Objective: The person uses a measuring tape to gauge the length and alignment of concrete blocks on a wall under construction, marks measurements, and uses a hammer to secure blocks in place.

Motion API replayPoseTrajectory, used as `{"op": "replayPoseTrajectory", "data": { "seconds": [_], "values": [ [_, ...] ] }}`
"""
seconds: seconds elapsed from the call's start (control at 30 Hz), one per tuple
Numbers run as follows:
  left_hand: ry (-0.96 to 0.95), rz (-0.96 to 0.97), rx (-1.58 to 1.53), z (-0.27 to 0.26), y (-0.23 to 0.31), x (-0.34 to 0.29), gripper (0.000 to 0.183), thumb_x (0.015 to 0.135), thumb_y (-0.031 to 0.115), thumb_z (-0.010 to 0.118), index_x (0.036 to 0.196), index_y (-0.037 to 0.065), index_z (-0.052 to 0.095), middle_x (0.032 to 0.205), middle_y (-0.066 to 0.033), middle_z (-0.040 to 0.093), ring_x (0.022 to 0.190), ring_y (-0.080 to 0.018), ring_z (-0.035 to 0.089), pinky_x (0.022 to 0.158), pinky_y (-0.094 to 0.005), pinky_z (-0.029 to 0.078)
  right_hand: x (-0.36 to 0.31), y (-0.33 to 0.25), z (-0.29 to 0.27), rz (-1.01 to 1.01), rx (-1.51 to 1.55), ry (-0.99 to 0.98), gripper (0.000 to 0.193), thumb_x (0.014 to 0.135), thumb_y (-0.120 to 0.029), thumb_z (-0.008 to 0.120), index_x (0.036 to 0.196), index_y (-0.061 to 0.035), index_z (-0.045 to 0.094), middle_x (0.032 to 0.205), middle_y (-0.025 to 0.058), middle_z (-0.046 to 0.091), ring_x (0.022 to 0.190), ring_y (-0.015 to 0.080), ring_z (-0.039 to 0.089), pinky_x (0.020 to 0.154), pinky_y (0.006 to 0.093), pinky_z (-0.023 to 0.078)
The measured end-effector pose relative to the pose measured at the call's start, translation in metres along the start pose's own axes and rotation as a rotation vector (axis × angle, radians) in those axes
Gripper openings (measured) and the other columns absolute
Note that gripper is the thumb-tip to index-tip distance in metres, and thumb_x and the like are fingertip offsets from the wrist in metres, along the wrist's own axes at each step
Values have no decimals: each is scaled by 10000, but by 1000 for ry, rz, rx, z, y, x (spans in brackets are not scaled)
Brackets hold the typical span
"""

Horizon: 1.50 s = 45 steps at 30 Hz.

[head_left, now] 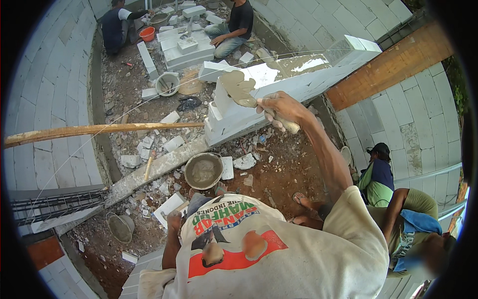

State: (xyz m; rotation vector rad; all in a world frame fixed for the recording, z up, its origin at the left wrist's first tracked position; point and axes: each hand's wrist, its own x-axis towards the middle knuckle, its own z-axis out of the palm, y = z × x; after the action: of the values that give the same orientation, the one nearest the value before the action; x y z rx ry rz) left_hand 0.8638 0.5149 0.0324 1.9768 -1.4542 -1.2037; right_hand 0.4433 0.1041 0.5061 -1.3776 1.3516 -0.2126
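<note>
My right hand (285,107) is closed around the handle of a trowel (291,126). Wet grey mortar (239,88) covers its blade, which is over the stepped end of a low white block wall (279,104). A mortar layer (291,64) coats part of the wall's top. Low at my side hangs my left hand (174,219), close to a white block (169,205) on the ground; its fingers are too indistinct to read. A bucket of mortar (203,171) stands in front of my feet.
A wooden pole (99,129) and a thin string cross the left side. A concrete beam (154,169) runs along the rubble. Two people work beyond, near stacked blocks (186,47); others are at right by a wooden board (393,65). Another bucket (120,227) sits lower left.
</note>
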Motion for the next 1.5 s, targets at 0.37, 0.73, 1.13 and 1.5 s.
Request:
{"op": "replayPoseTrajectory", "data": {
  "seconds": [0.37,0.73,1.13,1.5],
  "values": [
    [-137,-36,244,9,-31,-7,303,877,309,608,836,27,711,857,-235,699,803,-384,669,708,-498,502,-59,119,66,-30,17,63,365,1071,-350,521,887,-35,543,622,35,561,453,138,559,429,336,450],
    [-92,-348,93,-24,69,37,509,729,264,806,1170,15,755,1142,-181,767,1041,-293,740,933,-364,567,-58,454,214,578,-170,85,310,870,-388,727,981,-110,805,812,90,756,709,191,712,663,387,552],
    [-65,-180,135,-22,183,66,395,825,291,762,1073,-17,754,976,-196,777,905,-271,756,825,-372,580,-76,540,200,698,-181,-182,406,814,-397,753,988,-33,792,884,134,775,848,237,735,733,422,542],
    [182,245,-237,-129,419,249,545,925,226,669,1370,-71,568,837,-84,713,794,-161,674,757,-331,527,-45,486,191,500,-207,80,452,822,-402,730,1069,-27,771,965,173,777,884,292,742,742,431,560]
  ]
}}
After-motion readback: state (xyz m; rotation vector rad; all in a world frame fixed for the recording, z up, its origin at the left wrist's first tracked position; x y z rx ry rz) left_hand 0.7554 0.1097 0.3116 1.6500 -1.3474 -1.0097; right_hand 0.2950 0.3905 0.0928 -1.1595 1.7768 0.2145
